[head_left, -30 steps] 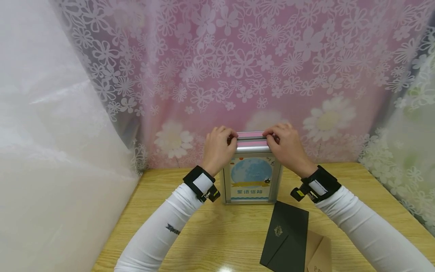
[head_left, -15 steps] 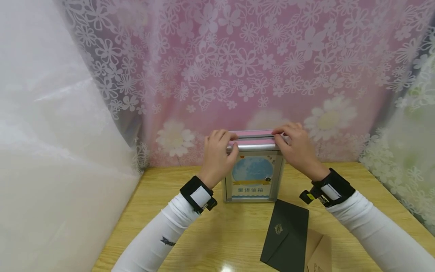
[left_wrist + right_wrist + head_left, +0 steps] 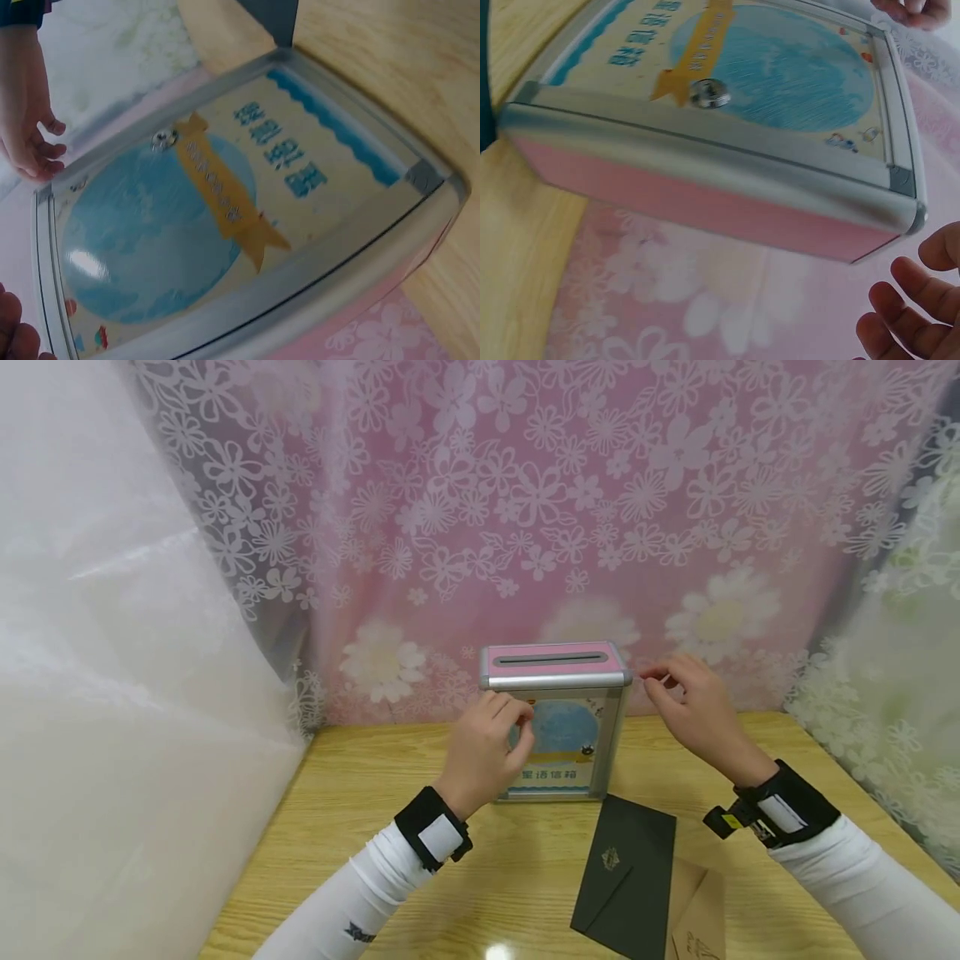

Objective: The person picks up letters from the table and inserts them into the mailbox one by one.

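Note:
A pink suggestion box (image 3: pixel 558 681) with silver metal edges stands upright on the table, a slot in its top. Its front panel carries a blue circle, a yellow ribbon and Chinese lettering; a round lock (image 3: pixel 710 93) shows in the right wrist view. My left hand (image 3: pixel 487 739) hovers before the box's upper left front, fingers loosely bent, holding nothing. To the right of the box's top corner is my right hand (image 3: pixel 693 710), apart from it, fingers relaxed and nothing held. In the right wrist view its fingers (image 3: pixel 911 307) are spread beside the box corner.
A dark envelope (image 3: pixel 630 877) lies in front of the box's right corner, overlapping a brown envelope (image 3: pixel 701 914). Both rest on the wooden table (image 3: pixel 375 793). A pink floral curtain (image 3: pixel 450 527) hangs behind, and white sheeting (image 3: pixel 135 693) on the left.
Both hands have let go of the box's top edges. My left hand has dropped in front of the panel, and my right has drawn away to the right. The slotted top is now uncovered.

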A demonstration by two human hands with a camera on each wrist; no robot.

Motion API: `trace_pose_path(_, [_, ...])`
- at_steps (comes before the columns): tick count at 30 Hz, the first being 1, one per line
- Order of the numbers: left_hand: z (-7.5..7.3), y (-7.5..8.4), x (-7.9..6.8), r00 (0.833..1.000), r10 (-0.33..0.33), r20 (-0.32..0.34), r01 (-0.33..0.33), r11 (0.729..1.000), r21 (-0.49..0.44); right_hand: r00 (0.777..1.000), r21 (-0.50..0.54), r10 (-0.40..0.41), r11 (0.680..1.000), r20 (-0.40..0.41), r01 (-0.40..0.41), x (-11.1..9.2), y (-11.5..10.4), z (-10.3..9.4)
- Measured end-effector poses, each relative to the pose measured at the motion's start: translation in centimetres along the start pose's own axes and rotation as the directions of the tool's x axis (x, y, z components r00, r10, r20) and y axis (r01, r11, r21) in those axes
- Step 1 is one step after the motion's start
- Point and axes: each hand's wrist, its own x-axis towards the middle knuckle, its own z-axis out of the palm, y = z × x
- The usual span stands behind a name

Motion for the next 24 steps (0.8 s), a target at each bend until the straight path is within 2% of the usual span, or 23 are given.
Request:
trace_pose_path(2, [0.5,0.4,-0.6,0.999,-0.001,0.035,0.002,1.000,-0.003,1.000,-0.007,0.011,1.000,0.008,-0.011,-0.5,0.4,-0.2])
trace_pose_path(5, [1.5,1.1,-1.6,0.992,-0.012,0.124,0.012,1.000,0.002,0.999,-0.024,0.032,0.999,0.025,-0.031,-1.4,1.1,-0.4])
trace_pose_path(7, [2.2,1.6,-2.3,0.977,-0.029,0.211,0.026,1.000,0.017,0.998,-0.039,0.048,0.998,0.040,-0.046,-2.0,1.5,-0.4])
trace_pose_path(9, [3.0,2.1,-2.9,0.949,-0.051,0.313,0.041,0.998,0.039,0.996,-0.053,0.068,0.996,0.063,-0.064,-2.6,1.9,-0.3])
trace_pose_path(11, [3.8,2.7,-3.4,0.905,-0.079,0.419,0.059,0.996,0.060,0.993,-0.070,0.078,0.995,0.085,-0.072,-3.3,2.4,-0.1])
trace_pose_path(13, [4.8,3.2,-4.0,0.844,-0.109,0.525,0.076,0.993,0.085,0.991,-0.082,0.085,0.994,0.103,-0.077,-4.0,2.9,0.2])
trace_pose_path(16, [6.5,4.1,-4.8,0.736,-0.149,0.661,0.096,0.989,0.115,0.988,-0.095,0.091,0.992,0.124,-0.080,-5.1,3.5,0.7])
trace_pose_path(19, [8.0,4.9,-5.5,0.629,-0.178,0.757,0.120,0.984,0.132,0.985,-0.098,0.100,0.991,0.143,-0.087,-5.9,4.0,1.2])
trace_pose_path(20, [8.5,5.1,-5.7,0.601,-0.180,0.778,0.127,0.983,0.129,0.983,-0.097,0.100,0.992,0.152,-0.086,-6.1,4.2,1.4])
trace_pose_path(22, [9.2,5.5,-6.0,0.557,-0.174,0.812,0.130,0.984,0.122,0.980,-0.094,0.102,0.992,0.168,-0.087,-6.5,4.4,1.6])
trace_pose_path(24, [9.8,5.9,-6.3,0.532,-0.153,0.833,0.099,0.988,0.118,0.978,-0.088,0.107,0.992,0.178,-0.093,-6.9,4.5,1.8])
